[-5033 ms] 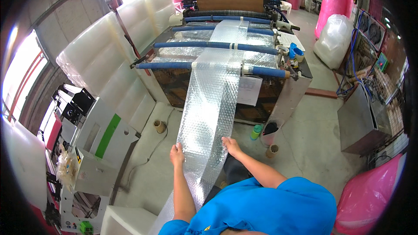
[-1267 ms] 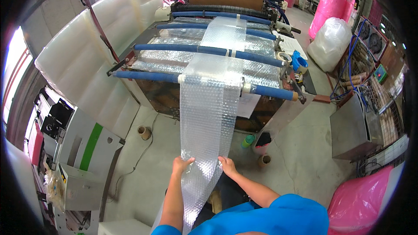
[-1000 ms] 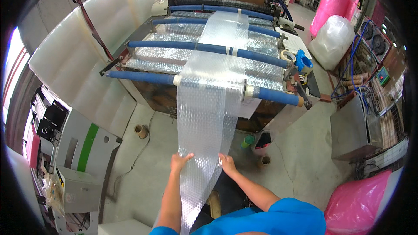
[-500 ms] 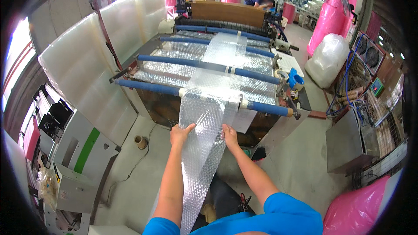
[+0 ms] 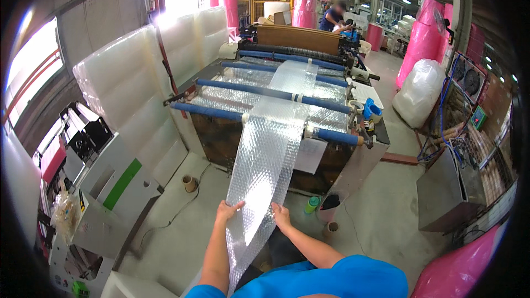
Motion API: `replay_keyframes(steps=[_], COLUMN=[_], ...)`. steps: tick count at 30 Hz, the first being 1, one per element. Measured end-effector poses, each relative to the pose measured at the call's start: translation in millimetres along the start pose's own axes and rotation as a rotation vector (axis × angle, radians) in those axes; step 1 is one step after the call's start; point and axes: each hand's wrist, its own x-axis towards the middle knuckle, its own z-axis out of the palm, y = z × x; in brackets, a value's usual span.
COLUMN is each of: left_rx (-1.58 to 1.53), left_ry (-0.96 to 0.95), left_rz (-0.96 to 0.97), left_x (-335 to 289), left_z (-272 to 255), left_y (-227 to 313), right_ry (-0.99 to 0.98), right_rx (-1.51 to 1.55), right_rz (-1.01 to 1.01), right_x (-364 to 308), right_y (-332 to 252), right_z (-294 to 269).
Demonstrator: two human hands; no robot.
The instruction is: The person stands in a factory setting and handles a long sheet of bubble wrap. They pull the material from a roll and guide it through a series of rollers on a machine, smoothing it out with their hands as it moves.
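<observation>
A long strip of clear bubble wrap (image 5: 265,154) comes over the blue rollers of a machine and slopes down toward my body. My left hand (image 5: 227,213) grips its left edge, the thumb lying on top. Opposite it, my right hand (image 5: 281,216) pinches the right edge, the fingers partly hidden beneath the film. Between the hands the strip is taut and shiny; past them it hangs down beside my legs. The nearest blue roller (image 5: 207,111) carries the strip between two pale collars.
White wrapped blocks (image 5: 121,83) line the left, behind a grey machine with a green stripe (image 5: 122,184). On the floor are a cardboard core (image 5: 190,184), a cable and a green bottle (image 5: 311,205). At right stand a metal box (image 5: 447,187) and pink rolls (image 5: 422,38). A person (image 5: 333,16) works far back.
Both hands have moved back toward my body, still gripping the strip, and more of it shows between them and the front roller. The view has shifted, bringing the green bottle into sight.
</observation>
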Motion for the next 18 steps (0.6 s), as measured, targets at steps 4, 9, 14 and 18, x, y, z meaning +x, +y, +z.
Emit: replay_keyframes(steps=[4,9,14,18], left_rx=[-0.02,-0.027,-0.066,-0.124], left_ry=[0.264,0.358,0.28,0.287], left_rz=[0.175,0.407,0.394,0.395], left_x=[-41.2,-95.1,-107.3,-84.6], left_z=[-26.4,-86.6,-111.0,-98.6], left_y=[0.8,31.8,44.2,26.2], right_ry=[-0.123,-0.21,-0.187,-0.202], right_rx=[-0.03,0.164,0.196,0.248], right_rz=[-0.087,-0.045,0.014,0.071], right_x=[-20.0,-50.6,-55.0,-48.8], right_y=[-20.8,-74.0,-93.0,-80.2], right_z=[-6.1,-7.8,-7.5,-8.6])
